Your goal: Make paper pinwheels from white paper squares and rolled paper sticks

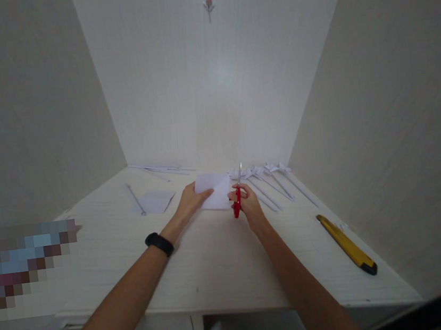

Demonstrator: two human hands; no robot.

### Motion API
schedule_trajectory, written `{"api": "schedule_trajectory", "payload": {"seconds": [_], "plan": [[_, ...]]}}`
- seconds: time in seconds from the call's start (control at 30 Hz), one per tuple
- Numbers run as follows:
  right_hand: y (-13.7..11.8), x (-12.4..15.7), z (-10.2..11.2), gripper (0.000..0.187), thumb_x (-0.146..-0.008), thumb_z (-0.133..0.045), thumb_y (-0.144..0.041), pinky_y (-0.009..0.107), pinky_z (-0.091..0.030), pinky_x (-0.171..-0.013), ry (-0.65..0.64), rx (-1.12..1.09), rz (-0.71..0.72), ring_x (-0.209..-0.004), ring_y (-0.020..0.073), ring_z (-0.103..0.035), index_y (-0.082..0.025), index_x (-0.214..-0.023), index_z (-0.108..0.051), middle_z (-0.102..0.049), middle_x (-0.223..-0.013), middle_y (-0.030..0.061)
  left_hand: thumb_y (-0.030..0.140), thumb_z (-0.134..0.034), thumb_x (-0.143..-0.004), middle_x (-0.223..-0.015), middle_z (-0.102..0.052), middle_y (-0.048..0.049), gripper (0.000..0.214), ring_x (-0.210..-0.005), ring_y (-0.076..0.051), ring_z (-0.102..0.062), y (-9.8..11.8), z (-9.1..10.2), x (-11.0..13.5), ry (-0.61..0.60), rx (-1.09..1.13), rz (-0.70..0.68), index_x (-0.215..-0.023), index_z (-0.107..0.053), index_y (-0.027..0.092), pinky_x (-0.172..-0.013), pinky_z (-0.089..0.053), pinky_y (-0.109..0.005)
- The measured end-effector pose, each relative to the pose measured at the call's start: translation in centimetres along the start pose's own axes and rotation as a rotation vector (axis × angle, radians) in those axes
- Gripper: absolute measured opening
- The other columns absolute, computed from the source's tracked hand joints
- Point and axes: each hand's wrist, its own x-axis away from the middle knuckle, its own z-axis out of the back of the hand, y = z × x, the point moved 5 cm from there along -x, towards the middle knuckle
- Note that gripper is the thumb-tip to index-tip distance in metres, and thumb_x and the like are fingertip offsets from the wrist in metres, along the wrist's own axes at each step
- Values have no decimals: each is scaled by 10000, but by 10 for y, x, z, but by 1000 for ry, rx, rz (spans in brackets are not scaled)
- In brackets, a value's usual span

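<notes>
My left hand (193, 199) grips the left edge of a white sheet of paper (212, 186), its thumb lying across the front. A pair of red-handled scissors (237, 202) is in my right hand (248, 204), blades pointing up and away, just beside the paper's right edge. Whether the blades touch the paper is hard to tell. Behind and to the right of my right hand lie several white paper flowers (271, 168) with thin rolled stems. Left of my left hand are another white sheet (154, 201) and a thin paper stick (136, 199).
Several thin paper sticks (160, 168) lie along the back left of the white table (217, 272). A yellow utility knife (346, 244) rests near the right edge. Walls enclose the table at the back and both sides. A blurred-out patch (20, 270) covers the left.
</notes>
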Motion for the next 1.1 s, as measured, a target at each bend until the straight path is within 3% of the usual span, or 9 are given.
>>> {"api": "schedule_trajectory", "payload": {"seconds": [0.2, 0.3, 0.47, 0.7, 1.1], "plan": [[-1, 1, -2, 353, -536, -689, -210, 189, -411, -441, 3, 0, 21, -510, 99, -547, -195, -848, -525, -604, -570, -62, 294, -725, -627, -1002, -680, -122, 466, -829, -219, -626, 9, -3, 3, -21, 121, -36, -1044, -609, 119, -698, -482, -315], [-4, 2, -1, 354, -550, -685, -200, 189, -413, -465, 17, -15, 45, -528, 95, -548, -189, -868, -531, -619, -595, -52, 299, -726, -635, -996, -669, -112, 444, -831, -208, -619, 14, -4, 6, -27, 162, -31, -1025, -602, 126, -700, -478, -298], [-7, 1, 6, 341, -584, -672, -223, 187, -402, -466, 80, -58, 102, -508, 77, -515, -204, -890, -522, -601, -629, -63, 320, -736, -645, -1029, -651, -129, 430, -788, -186, -617, 13, -9, 9, -126, 237, 54, -1012, -595, 145, -568, -456, -237], [-6, -2, 11, 369, -602, -686, -269, 180, -385, -427, 115, -145, 160, -483, 64, -491, -229, -922, -509, -549, -664, -80, 321, -725, -665, -821, -668, -84, 255, -668, -140, -609, 7, -21, 14, -303, 232, 146, -800, -616, 135, -595, -451, -243], [-7, -2, 6, 356, -621, -684, -269, 182, -386, -439, 87, -136, 174, -485, 60, -476, -226, -921, -496, -540, -670, -76, 307, -705, -672, -667, -641, -37, 178, -564, -115, -552, 1, -18, 8, -252, 212, 72, -695, -634, 145, -533, -415, -233]]}}
